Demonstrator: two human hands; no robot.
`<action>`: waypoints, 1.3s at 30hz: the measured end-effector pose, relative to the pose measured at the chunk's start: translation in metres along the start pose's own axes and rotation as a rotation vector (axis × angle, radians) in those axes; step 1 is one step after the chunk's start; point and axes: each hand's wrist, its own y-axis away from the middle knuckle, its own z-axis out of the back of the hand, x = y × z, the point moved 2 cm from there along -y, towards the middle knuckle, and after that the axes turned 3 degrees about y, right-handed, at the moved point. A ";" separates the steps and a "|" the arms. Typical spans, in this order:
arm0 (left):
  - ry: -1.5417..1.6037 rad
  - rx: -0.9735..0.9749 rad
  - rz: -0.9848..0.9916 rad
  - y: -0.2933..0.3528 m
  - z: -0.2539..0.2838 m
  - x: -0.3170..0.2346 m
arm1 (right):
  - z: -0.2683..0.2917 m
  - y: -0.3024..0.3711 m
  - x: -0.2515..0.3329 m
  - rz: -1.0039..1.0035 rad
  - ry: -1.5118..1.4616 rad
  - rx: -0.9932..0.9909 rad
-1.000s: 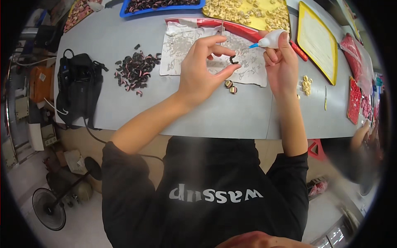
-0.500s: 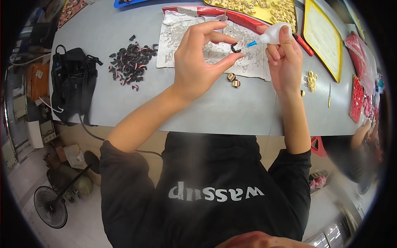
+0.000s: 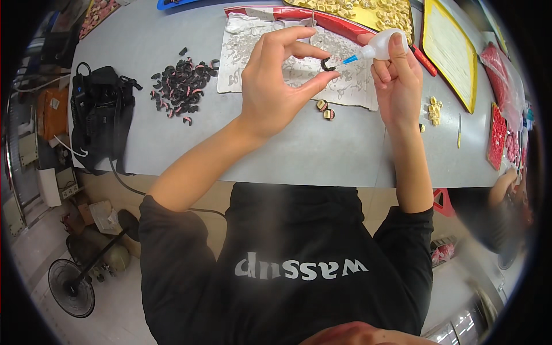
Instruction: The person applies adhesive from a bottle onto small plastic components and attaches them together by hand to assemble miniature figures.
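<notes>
Between the thumb and fingertips of my left hand (image 3: 276, 80) is a small black curved piece (image 3: 326, 65). My right hand (image 3: 399, 86) grips a white squeeze bottle (image 3: 381, 45), its blue tip (image 3: 349, 59) pointing left, close beside the black piece. Beneath both hands lies a stained white sheet (image 3: 247, 40). Two small cream-and-black assembled pieces (image 3: 328, 114) rest on the table just below the sheet's edge. To the left of my left hand is a pile of black curved pieces with pink parts (image 3: 181, 86).
A yellow tray of cream pieces (image 3: 368, 11) stands at the back, near a long red packet (image 3: 339, 26). At right are another yellow-rimmed tray (image 3: 448, 52), a few cream pieces (image 3: 434, 110), a thin tool (image 3: 459, 131) and a red tray (image 3: 495, 138). A black bag (image 3: 102, 109) lies left.
Hardly anything differs. The bottle and its blue tip have dipped very slightly, and my left hand stays in place with the black piece.
</notes>
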 end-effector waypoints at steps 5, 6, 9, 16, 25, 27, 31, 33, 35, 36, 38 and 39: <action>-0.088 0.062 -0.050 -0.001 0.002 0.000 | 0.004 -0.001 0.002 0.021 -0.020 -0.036; -0.101 0.069 -0.052 0.000 0.002 0.000 | 0.004 -0.001 0.002 0.027 -0.027 -0.032; -0.117 0.079 -0.046 0.001 0.000 0.000 | 0.000 0.001 0.002 0.043 -0.017 -0.025; -0.015 0.007 0.011 0.004 -0.004 0.000 | -0.001 0.001 0.000 0.053 -0.014 0.009; -0.094 0.077 -0.058 0.002 0.000 0.000 | -0.001 -0.001 -0.001 0.064 -0.008 0.012; -0.065 0.071 -0.057 0.001 0.001 -0.001 | 0.002 -0.002 0.000 0.050 0.045 -0.006; -0.020 0.069 -0.054 -0.001 0.001 -0.001 | 0.016 -0.008 0.001 0.042 -0.099 -0.028; 0.063 0.084 0.036 -0.003 0.002 -0.002 | 0.021 -0.011 0.007 0.112 -0.084 -0.126; 0.091 0.078 0.090 -0.003 0.003 -0.001 | 0.021 -0.013 0.016 0.148 -0.140 -0.165; 0.114 0.070 0.151 -0.002 0.003 0.001 | 0.019 -0.013 0.024 0.131 -0.107 -0.131; 0.127 0.019 0.134 -0.002 0.002 0.003 | 0.026 -0.012 0.032 0.098 -0.015 -0.038; 0.144 0.006 0.141 -0.002 0.003 0.002 | 0.029 -0.010 0.033 0.093 0.113 -0.031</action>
